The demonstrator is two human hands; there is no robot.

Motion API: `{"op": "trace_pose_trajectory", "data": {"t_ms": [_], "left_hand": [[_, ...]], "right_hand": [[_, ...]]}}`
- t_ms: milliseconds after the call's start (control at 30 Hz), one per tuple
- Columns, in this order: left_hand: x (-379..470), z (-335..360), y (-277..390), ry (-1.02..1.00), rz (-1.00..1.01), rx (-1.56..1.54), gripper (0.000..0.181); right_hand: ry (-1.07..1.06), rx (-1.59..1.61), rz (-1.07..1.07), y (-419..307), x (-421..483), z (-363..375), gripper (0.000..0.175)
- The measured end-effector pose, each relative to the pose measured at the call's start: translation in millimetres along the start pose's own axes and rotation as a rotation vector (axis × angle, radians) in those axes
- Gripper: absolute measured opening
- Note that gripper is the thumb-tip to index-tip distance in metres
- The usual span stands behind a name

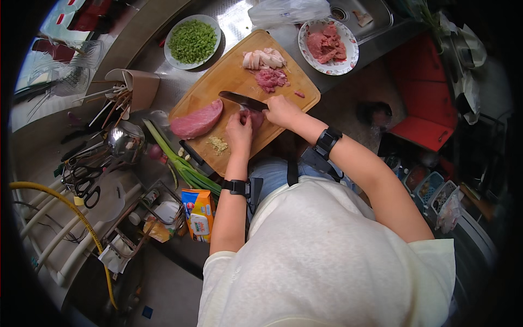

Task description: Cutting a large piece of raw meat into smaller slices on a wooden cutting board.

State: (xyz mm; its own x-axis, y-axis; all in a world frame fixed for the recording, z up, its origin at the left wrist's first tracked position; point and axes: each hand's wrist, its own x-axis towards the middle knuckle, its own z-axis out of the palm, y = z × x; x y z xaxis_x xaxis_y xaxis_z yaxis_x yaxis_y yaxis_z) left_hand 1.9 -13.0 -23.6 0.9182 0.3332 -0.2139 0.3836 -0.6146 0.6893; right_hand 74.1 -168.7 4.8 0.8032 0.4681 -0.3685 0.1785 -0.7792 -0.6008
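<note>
My right hand (282,112) grips the handle of a kitchen knife (242,100), its dark blade lying across a piece of raw meat (256,121). The fingertips of my left hand (239,131) hold that piece against the wooden cutting board (204,88), close to the blade. To the left lies a larger slab of raw meat (198,121). Chopped garlic or ginger (217,144) forms a small heap beside my left wrist. Beyond the knife are pale fatty slices (264,59) and a pile of cut pink meat (271,79).
A plate of chopped green vegetable (192,41) stands at the back left. A patterned bowl of minced meat (326,45) sits by the sink (369,18). Leeks or large scallions (179,161) and a wipes packet (199,214) lie left. Utensils fill a holder (141,88).
</note>
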Motion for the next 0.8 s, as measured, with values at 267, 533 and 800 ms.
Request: {"op": "trace_pose_trajectory", "data": {"t_ms": [267,533,800], "left_hand": [[-4,-1,-12,0.040,0.057,-0.122,0.015],[-11,-3,-9,0.087,0.071,-0.117,0.013],[-6,2,4,0.086,-0.021,-0.066,0.016]], "right_hand": [[0.220,0.023,0.074,12,-26,-31,0.028],[0.049,-0.029,0.021,-7,-81,-16,0.028],[0.034,-0.115,0.050,1,-95,-14,0.029]]}}
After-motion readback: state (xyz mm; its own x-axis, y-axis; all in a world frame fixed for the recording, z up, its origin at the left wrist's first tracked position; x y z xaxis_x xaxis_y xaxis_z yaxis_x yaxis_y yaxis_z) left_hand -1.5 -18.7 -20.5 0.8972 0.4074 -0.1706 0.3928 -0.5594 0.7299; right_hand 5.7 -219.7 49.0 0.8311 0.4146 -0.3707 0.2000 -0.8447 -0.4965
